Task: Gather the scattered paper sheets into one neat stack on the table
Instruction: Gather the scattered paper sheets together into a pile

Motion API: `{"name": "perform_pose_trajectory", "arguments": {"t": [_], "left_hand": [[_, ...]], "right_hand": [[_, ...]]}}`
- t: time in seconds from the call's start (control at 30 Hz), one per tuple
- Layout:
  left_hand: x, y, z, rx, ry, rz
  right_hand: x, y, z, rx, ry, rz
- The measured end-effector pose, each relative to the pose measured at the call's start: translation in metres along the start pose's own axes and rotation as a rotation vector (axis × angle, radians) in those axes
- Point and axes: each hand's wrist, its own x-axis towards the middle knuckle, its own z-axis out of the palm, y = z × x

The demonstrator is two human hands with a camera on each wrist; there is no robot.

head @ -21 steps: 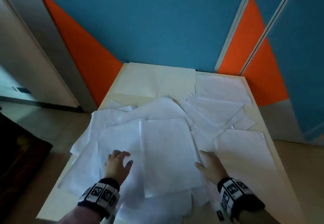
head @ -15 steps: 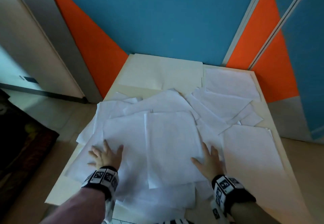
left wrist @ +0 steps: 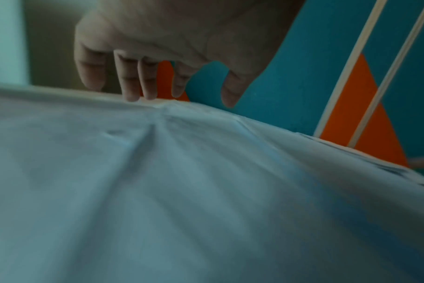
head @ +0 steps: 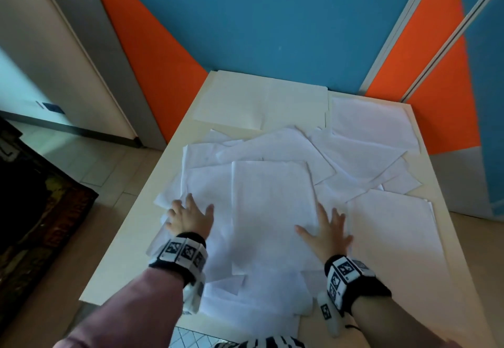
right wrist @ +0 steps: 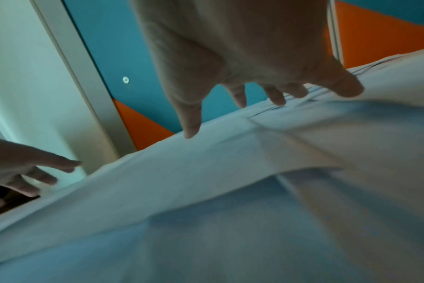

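White paper sheets [head: 272, 211] lie scattered and overlapping over most of the pale worktop [head: 114, 271], which stands against a blue and orange wall [head: 272, 20]. One upright sheet [head: 272, 197] tops the loose pile near the middle of the worktop, and this top sheet serves as the landmark here.

Just left of the top sheet, the left hand [head: 188, 218] lies palm down on the lower sheets, its fingers straight and spread, gripping nothing. In the left wrist view the left hand [left wrist: 162, 47] hangs over the paper with its fingertips [left wrist: 131, 95] reaching down to the paper, which is wrinkled beside them.

At the right edge of the top sheet, the right hand [head: 326, 234] also lies flat and spread, its thumb resting on the top sheet and its fingers on the sheets beside it. From the right wrist view the right hand [right wrist: 242, 47] shows extended fingers with the thumb tip on the paper, which bulges up in a soft ridge; the other hand is seen at the far left of that view.

Beyond the top sheet, toward the wall, two cream sheets [head: 261, 102] lie flat side by side, and a white sheet [head: 371, 121] sits right of them. Right of the top sheet a large sheet [head: 392, 227] lies apart from the pile's centre. Nearer the person than the top sheet, more sheets [head: 259, 306] overhang the worktop's edge. Both wrists wear black bands with printed marker tags [head: 182, 252].
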Motion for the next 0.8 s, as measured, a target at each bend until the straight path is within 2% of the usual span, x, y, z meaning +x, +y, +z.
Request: {"name": "perform_pose_trajectory", "arguments": {"t": [0.1,0.17,0.37,0.47,0.53,0.6,0.67,0.73,0.8], "left_hand": [[0.021,-0.013,-0.013,-0.098,0.02,-0.137],[0.026,-0.015,-0.012,-0.138,-0.006,-0.179],[0.011,0.009,0.01,-0.165,-0.124,-0.055],[0.008,0.015,0.012,-0.159,-0.108,-0.045],[0.01,0.014,0.01,-0.134,-0.062,-0.062],[0.012,0.012,0.01,-0.129,-0.034,-0.058],[0.011,0.014,0.012,-0.141,-0.033,-0.039],[0.007,0.019,0.016,-0.161,-0.043,-0.023],[0.003,0.024,0.019,-0.168,-0.051,-0.015]], "right_hand": [[-0.001,0.006,-0.003,-0.008,-0.048,0.107],[-0.004,0.001,0.003,-0.029,-0.112,0.113],[-0.003,-0.028,0.017,-0.053,-0.131,-0.005],[-0.003,-0.027,0.011,0.008,-0.113,-0.059],[0.001,-0.015,-0.003,0.079,-0.023,-0.037],[0.005,0.006,-0.022,0.075,0.101,0.05],[0.009,0.033,-0.038,0.037,0.204,0.209],[0.008,0.055,-0.044,0.051,0.226,0.387],[0.007,0.065,-0.043,0.062,0.162,0.463]]}}
